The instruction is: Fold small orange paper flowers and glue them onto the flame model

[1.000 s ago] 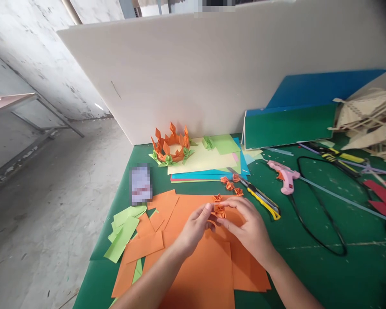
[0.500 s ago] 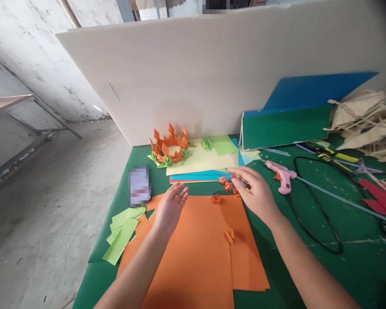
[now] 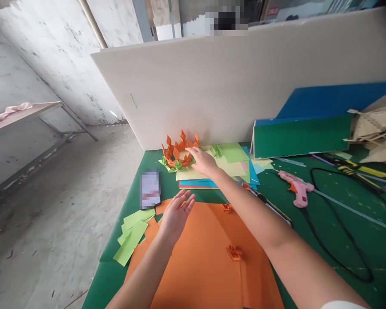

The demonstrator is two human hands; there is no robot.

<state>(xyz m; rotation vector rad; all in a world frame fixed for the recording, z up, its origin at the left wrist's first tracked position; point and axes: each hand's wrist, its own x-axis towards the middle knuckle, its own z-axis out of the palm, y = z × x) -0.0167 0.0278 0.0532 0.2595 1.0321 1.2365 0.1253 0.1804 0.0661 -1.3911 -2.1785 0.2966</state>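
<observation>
My right hand [image 3: 203,162] reaches over the paper stack to the right side of an orange folded-paper crown [image 3: 176,155] with green paper leaves. Its fingers are stretched out, and the fingertips overlap the crown's edge; contact cannot be made out. Palm up, my left hand [image 3: 176,214] hovers above the orange paper sheets [image 3: 199,249] with spread fingers and nothing in it. Two small orange folded-paper flowers, one nearer [image 3: 234,253] and one farther [image 3: 226,208], lie on those sheets. My right forearm hides part of a utility knife [image 3: 273,206].
A phone [image 3: 150,189] and green paper strips [image 3: 131,242] lie at the left table edge. To the right are a pink glue gun [image 3: 297,189] with its cord and a green board [image 3: 302,137]. A tall white panel [image 3: 212,86] stands behind.
My right hand has moved left, from beside the small orange flowers to the crown. My left hand stays open in much the same place. The camera view has shifted slightly.
</observation>
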